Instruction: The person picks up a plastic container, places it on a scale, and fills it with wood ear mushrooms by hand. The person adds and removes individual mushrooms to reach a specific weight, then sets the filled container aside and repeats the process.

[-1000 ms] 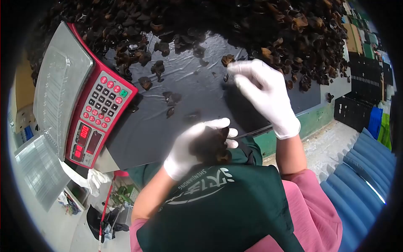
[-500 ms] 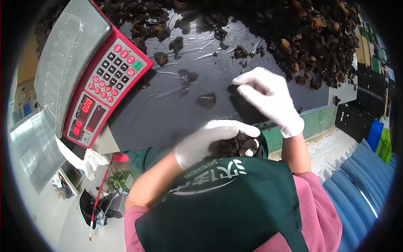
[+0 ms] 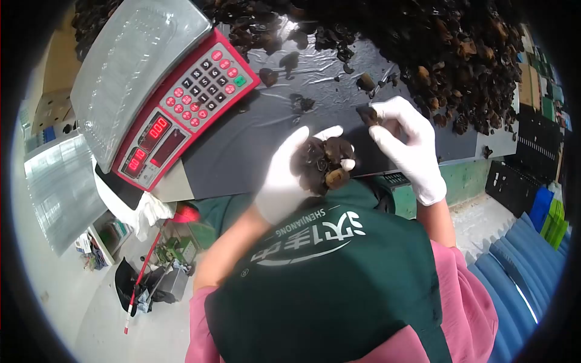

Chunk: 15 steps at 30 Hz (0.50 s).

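White gloves cover both hands. My left hand [image 3: 289,176], in front of the apron, is cupped around a clump of dark brown fungus pieces [image 3: 324,162], with fingertips showing at its far and right sides. To the right, my right hand [image 3: 408,142] pinches a single dark fungus piece [image 3: 367,115] between thumb and fingers, above the grey table surface [image 3: 266,130]. A few loose dark pieces [image 3: 301,103] lie on the surface beyond my hands.
A red scale [image 3: 193,100] with a clear tray [image 3: 136,60] stands at the left. A large heap of dark fungus [image 3: 448,54] covers the back and right of the table. Black crates [image 3: 511,184] and blue corrugated material [image 3: 514,266] are at the right.
My left hand has risen and turned, exposing the clump. My right hand now holds a dark piece. The view has shifted, so the scale appears farther right. The near loose piece on the surface is no longer visible.
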{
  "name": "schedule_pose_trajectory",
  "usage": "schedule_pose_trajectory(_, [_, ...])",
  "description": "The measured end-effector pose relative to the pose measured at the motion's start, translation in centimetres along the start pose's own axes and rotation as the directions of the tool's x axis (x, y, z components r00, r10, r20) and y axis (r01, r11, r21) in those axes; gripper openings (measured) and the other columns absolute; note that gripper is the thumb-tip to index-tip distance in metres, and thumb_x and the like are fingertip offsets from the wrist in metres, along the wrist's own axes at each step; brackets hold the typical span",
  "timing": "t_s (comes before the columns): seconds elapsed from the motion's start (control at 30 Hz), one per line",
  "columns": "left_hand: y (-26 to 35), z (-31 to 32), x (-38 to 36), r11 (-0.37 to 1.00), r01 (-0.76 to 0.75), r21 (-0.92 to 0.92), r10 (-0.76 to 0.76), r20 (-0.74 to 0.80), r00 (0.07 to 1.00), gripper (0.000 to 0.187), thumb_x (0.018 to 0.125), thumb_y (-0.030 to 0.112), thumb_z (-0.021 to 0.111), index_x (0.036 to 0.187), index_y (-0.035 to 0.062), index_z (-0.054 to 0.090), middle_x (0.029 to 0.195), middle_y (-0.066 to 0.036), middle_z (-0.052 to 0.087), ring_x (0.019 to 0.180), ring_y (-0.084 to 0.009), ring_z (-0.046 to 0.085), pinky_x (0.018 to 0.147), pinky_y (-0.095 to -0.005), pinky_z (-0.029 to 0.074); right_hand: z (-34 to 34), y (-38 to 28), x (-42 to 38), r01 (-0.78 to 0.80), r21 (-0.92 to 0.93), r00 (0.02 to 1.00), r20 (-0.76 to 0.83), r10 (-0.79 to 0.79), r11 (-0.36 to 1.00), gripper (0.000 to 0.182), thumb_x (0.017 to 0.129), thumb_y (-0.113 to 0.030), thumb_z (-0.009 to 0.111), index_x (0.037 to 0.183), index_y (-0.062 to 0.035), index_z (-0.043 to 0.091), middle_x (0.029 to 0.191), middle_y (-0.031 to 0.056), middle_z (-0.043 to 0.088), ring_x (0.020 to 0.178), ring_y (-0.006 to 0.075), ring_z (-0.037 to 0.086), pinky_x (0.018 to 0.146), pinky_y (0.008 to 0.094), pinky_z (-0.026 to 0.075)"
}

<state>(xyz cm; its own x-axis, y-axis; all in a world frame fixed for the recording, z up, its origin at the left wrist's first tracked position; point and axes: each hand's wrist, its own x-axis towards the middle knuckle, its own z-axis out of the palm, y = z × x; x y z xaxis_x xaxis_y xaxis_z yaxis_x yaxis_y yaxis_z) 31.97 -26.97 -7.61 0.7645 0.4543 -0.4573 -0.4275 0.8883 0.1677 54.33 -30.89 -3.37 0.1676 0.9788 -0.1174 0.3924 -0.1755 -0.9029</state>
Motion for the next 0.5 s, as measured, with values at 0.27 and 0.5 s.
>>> schedule_pose_trajectory(0.27, [1.2, 1.0, -0.2, 0.999, -0.040, -0.018, 0.041, 0.050, 0.998, 0.049, 0.110, 0.022, 0.046, 0.149, -0.0078, 0.043, 0.139, -0.022, 0.061, 0.125, -0.0297, 0.064, 0.103, -0.0399, 0.055, 1.3, -4.4, -0.2, 0.423, -0.216, 0.895, 0.255, -0.367, 0.880, 0.029, 0.082, -0.016, 0.080, 0.110, -0.0096, 0.076, 0.096, 0.0073, 0.071, 0.085, 0.0246, 0.068, 0.075, 0.0400, 0.052])
schedule_pose_trajectory(0.5, [1.2, 0.0, 0.1, 0.994, 0.026, 0.103, -0.030, 0.028, 0.999, 0.048, 0.111, 0.027, 0.042, 0.148, -0.0027, 0.049, 0.133, -0.021, 0.066, 0.115, -0.0301, 0.070, 0.096, -0.0374, 0.058, -0.1, -1.7, 0.1, 0.022, -0.273, 0.990, 0.137, 0.016, 0.962, 0.019, 0.091, -0.018, 0.073, 0.105, -0.0073, 0.076, 0.091, 0.0075, 0.068, 0.078, 0.0203, 0.067, 0.072, 0.0323, 0.053])
